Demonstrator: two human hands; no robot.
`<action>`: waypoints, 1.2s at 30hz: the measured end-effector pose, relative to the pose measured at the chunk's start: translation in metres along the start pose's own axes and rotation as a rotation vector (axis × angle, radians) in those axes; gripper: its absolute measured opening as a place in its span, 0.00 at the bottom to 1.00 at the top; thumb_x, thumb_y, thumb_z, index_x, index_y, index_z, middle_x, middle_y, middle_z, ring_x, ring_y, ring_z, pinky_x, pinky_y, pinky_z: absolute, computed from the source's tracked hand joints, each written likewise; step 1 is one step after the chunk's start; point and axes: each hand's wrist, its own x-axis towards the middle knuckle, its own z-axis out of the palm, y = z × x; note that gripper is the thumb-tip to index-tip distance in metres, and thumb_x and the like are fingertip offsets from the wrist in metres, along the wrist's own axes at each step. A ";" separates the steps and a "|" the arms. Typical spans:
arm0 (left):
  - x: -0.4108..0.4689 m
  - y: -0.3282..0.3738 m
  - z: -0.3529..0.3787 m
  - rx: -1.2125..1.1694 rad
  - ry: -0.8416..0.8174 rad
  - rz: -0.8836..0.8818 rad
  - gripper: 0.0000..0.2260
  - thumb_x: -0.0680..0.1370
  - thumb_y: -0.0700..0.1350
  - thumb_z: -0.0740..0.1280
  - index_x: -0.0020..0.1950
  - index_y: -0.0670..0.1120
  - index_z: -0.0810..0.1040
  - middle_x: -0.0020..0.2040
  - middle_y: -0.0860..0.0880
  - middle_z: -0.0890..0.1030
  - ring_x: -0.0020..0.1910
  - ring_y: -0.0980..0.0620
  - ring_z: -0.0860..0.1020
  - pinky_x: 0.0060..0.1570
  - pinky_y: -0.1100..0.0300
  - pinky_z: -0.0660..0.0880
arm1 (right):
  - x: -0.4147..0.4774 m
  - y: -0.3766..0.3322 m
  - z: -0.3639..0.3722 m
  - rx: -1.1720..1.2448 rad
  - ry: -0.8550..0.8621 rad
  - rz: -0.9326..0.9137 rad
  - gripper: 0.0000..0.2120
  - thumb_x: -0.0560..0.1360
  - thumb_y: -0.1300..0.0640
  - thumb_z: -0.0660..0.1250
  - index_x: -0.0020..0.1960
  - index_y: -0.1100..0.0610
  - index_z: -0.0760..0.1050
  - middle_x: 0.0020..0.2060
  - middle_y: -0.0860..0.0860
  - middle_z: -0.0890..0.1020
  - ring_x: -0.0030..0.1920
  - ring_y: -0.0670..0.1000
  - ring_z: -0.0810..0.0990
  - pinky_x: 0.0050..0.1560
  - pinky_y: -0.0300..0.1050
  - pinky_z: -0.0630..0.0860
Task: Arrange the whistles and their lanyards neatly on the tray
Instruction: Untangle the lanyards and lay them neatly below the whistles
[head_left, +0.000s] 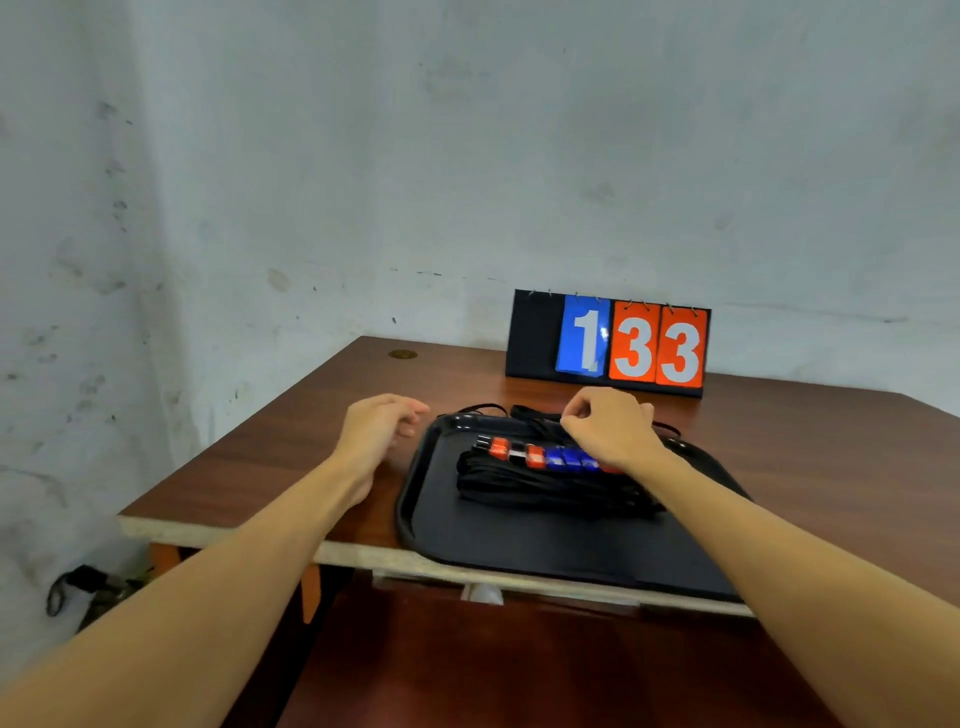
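Black tray (519, 545) at table's (311, 415) near edge, red and blue whistles (540, 456) in a row on bundled black lanyards (545, 488), right hand (613, 426) pinching a strand at tray's far edge, left hand (374, 431) loosely spread beside far-left corner

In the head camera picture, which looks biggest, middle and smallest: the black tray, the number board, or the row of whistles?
1. black tray
2. number board
3. row of whistles
The tray is nearer the camera, so its lead over the board may be exaggerated.
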 end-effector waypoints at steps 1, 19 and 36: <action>0.008 -0.001 0.001 0.060 -0.005 0.032 0.10 0.76 0.36 0.61 0.44 0.44 0.82 0.41 0.48 0.80 0.39 0.53 0.75 0.44 0.60 0.70 | 0.008 -0.002 0.005 -0.004 -0.005 0.014 0.06 0.75 0.56 0.62 0.46 0.53 0.78 0.46 0.47 0.81 0.51 0.49 0.75 0.54 0.47 0.59; 0.036 -0.018 0.013 0.379 -0.052 0.023 0.20 0.73 0.66 0.56 0.37 0.55 0.81 0.44 0.54 0.82 0.54 0.46 0.78 0.66 0.41 0.65 | 0.076 -0.018 0.004 -0.034 -0.218 0.192 0.13 0.74 0.49 0.69 0.38 0.59 0.76 0.38 0.53 0.79 0.45 0.54 0.76 0.59 0.56 0.73; 0.008 0.150 0.087 0.316 -0.348 0.416 0.12 0.77 0.44 0.67 0.60 0.46 0.74 0.53 0.48 0.79 0.28 0.56 0.72 0.30 0.65 0.71 | 0.051 -0.068 -0.109 1.051 0.051 -0.109 0.05 0.78 0.60 0.64 0.49 0.59 0.79 0.38 0.52 0.82 0.28 0.46 0.71 0.29 0.38 0.69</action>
